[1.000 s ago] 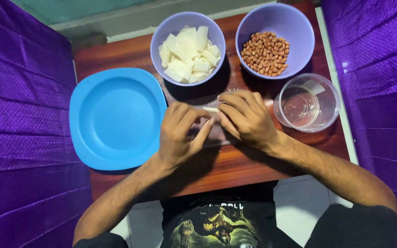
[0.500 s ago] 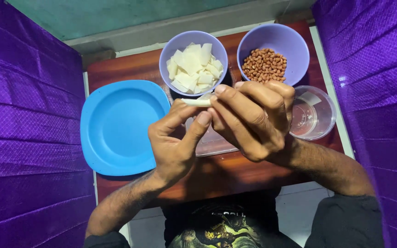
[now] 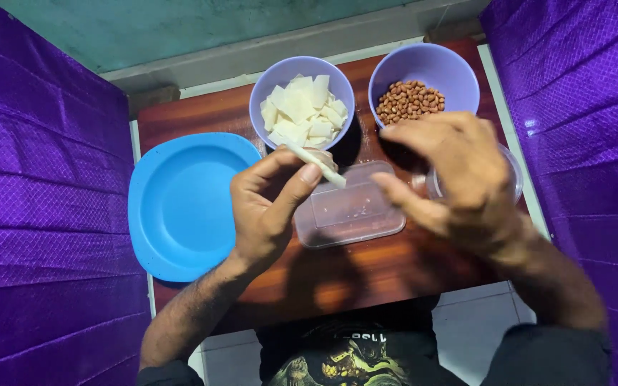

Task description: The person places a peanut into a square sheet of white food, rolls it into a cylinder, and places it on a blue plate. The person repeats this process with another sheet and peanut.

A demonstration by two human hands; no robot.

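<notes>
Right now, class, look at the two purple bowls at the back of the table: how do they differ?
The left purple bowl holds pale white flat-cut pieces heaped near its rim; the right purple bowl holds small reddish-brown peanuts lying low. The left bowl sits nearer the blue plate. Both are round, lilac and upright.

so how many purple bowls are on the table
2. One purple bowl sits at the back centre, holding white pieces. The other purple bowl sits at the back right, holding peanuts. None seems hidden, though the right hand covers part of the table.
</notes>
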